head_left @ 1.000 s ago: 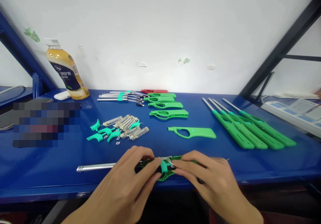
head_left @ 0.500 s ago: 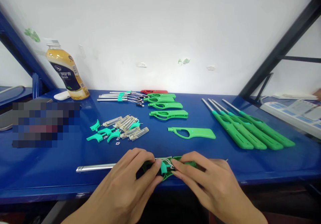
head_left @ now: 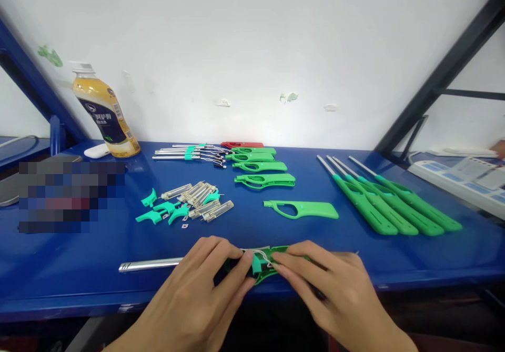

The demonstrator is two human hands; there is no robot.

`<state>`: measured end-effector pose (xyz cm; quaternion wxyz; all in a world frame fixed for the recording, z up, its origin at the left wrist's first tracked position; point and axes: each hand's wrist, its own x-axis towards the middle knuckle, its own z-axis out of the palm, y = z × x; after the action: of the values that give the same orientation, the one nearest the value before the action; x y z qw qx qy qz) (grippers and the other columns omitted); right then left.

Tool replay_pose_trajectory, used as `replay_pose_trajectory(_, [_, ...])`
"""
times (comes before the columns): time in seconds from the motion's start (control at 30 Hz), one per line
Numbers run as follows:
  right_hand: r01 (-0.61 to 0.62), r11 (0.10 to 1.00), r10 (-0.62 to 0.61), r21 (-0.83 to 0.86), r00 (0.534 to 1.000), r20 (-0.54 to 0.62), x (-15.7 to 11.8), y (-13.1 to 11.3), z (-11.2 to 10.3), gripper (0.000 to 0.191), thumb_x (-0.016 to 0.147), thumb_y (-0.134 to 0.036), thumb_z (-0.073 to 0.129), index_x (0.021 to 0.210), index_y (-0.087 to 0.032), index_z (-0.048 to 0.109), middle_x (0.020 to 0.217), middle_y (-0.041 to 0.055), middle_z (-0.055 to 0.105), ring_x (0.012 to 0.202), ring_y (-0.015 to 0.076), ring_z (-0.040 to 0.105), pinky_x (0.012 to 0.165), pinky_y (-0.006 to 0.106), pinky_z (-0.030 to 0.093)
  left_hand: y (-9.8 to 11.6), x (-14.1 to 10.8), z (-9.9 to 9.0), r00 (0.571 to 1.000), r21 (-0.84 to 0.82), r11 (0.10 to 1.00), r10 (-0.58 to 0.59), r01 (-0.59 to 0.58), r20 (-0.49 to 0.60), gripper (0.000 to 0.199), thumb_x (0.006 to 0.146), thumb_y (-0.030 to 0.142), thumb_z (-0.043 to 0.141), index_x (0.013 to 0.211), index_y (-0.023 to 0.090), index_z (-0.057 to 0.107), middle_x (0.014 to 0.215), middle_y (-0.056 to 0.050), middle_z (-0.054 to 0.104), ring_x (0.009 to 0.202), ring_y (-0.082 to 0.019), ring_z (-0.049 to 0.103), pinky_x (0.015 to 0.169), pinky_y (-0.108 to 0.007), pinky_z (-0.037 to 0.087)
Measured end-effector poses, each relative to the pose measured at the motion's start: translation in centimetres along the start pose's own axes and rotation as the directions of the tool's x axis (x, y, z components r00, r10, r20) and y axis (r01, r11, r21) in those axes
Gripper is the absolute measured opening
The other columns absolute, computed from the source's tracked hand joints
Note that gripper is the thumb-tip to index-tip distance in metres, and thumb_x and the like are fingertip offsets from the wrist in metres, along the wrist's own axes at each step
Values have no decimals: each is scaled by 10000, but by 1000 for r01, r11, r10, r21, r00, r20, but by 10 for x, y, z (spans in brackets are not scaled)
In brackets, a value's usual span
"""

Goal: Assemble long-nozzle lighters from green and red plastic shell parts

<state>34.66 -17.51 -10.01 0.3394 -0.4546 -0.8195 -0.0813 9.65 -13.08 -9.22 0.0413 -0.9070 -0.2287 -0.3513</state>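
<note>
Grasping an open green casing (head_left: 268, 274) at the near edge of the blue worktop (head_left: 63, 273) with the fingers of the left hand (head_left: 199, 283), just beside a teal trigger (head_left: 256, 265); resting the bent fingers of the right hand (head_left: 339, 283) over the same casing by thin white wires (head_left: 260, 252), impossible to tell whether pinching or merely touching them; facing loose teal pieces (head_left: 179, 212), clear cartridges (head_left: 199, 191) and, farther right, a single green handle (head_left: 321, 209)

The light is bright and even on the white wall (head_left: 252, 41) toward 12 o'clock, but below the blue tabletop (head_left: 379, 257), at 6 o'clock, it is nearly black. The metal tube (head_left: 150, 264) at 8 o'clock shines. A pixel mosaic (head_left: 71, 197) covers 9 o'clock; the 3 o'clock edge looks soft.
</note>
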Motion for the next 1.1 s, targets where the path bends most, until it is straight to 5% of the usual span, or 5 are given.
replay_pose_trajectory(0.17, [-55,998,57,-37,998,42,5,7,0,311,1130,-242,548,1417,-329,632,1215,-26,762,901,138,794,642,299,475,1,-4,2,999,-42,999,-30,31,29,255,1052,58,554,1286,91,651,1074,-119,625,971,-227,553,832,-370,581])
replay_pose_trajectory(0.4, [-45,998,35,46,981,190,23,12,6,209,1131,-253,545,1254,-368,668,1170,-92,760,892,133,782,710,281,493,-1,-7,6,996,-60,994,-88,88,-1,252,1056,58,568,1286,102,659,1272,-143,589,1161,-239,548,963,-361,558])
replay_pose_trajectory(0.7, [-72,992,64,104,995,79,21,6,11,113,1139,-259,543,1152,-338,624,1046,-117,784,856,104,779,783,246,469,1,-10,6,997,-86,993,-78,77,-4,246,1059,47,561,1279,82,664,1167,-121,626,1062,-212,564,879,-334,545])
replay_pose_trajectory(1.1, [-49,997,49,-61,999,13,22,3,18,87,1147,-263,515,1160,-304,591,928,-87,773,694,142,748,624,319,357,-2,-9,9,995,-105,989,-101,100,-11,229,1077,65,539,1269,120,651,1167,-99,611,1026,-185,573,865,-305,550])
